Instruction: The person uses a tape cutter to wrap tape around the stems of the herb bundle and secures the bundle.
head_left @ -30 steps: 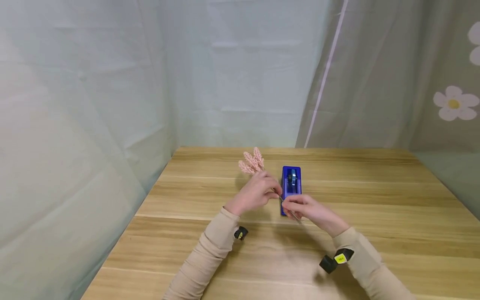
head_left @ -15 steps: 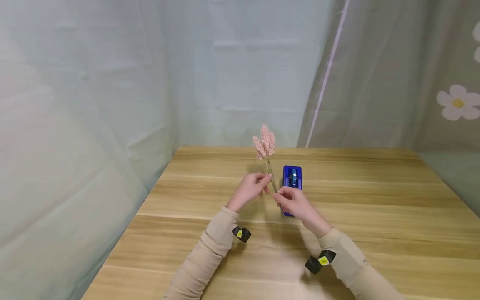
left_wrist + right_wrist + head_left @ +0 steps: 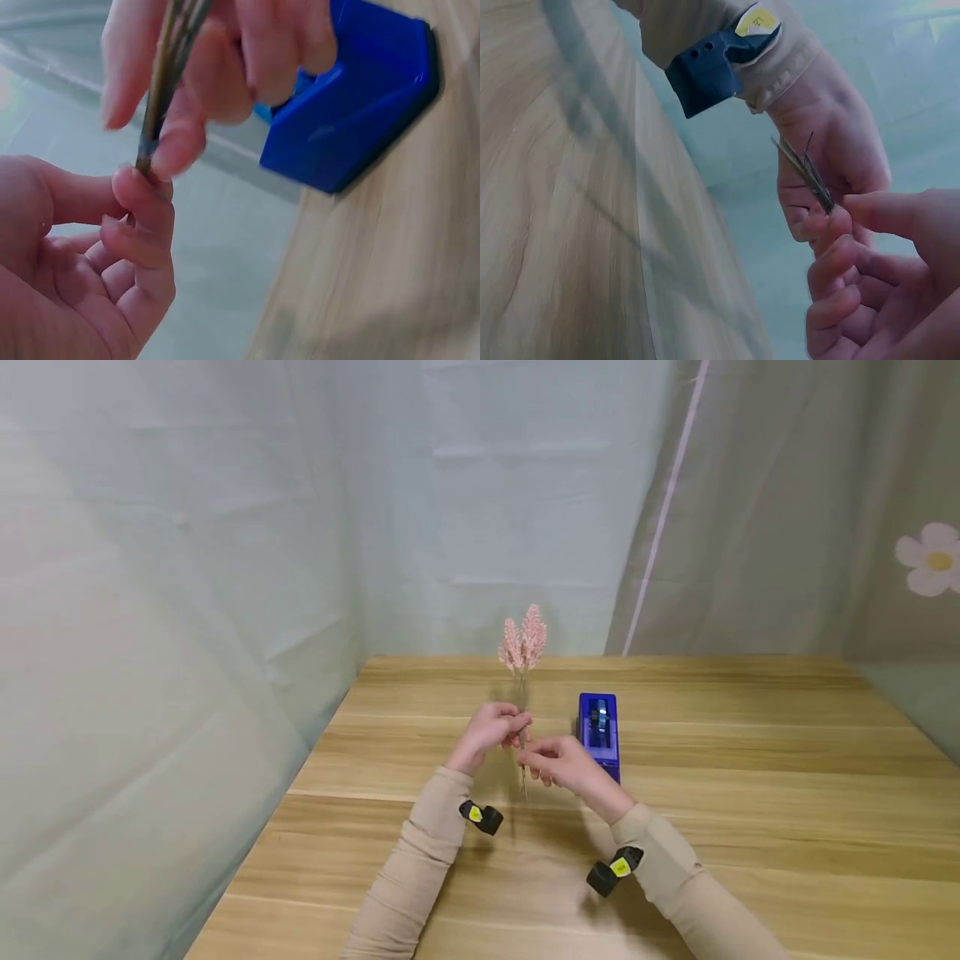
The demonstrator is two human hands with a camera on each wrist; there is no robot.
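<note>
Here the left hand (image 3: 491,732) is pinching the thin stems (image 3: 161,82) of the pink flower sprigs (image 3: 523,642) upright beside the blue tape dispenser (image 3: 598,732), while the right hand (image 3: 558,762) is nipping the lower stems, and, as I judge it, holding both pinches close together is keeping the stems bunched.

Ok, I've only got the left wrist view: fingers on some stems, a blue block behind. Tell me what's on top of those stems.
Observer: A small bunch of pink flower spikes.
Operator: Now say how the stems stand.
Observer: The stems stand upright; the left hand pinches them higher up, the right hand lower down.
Operator: Identify the blue block.
Observer: A tape dispenser with a roll in it, on the wooden table, just right of the right hand.
</note>
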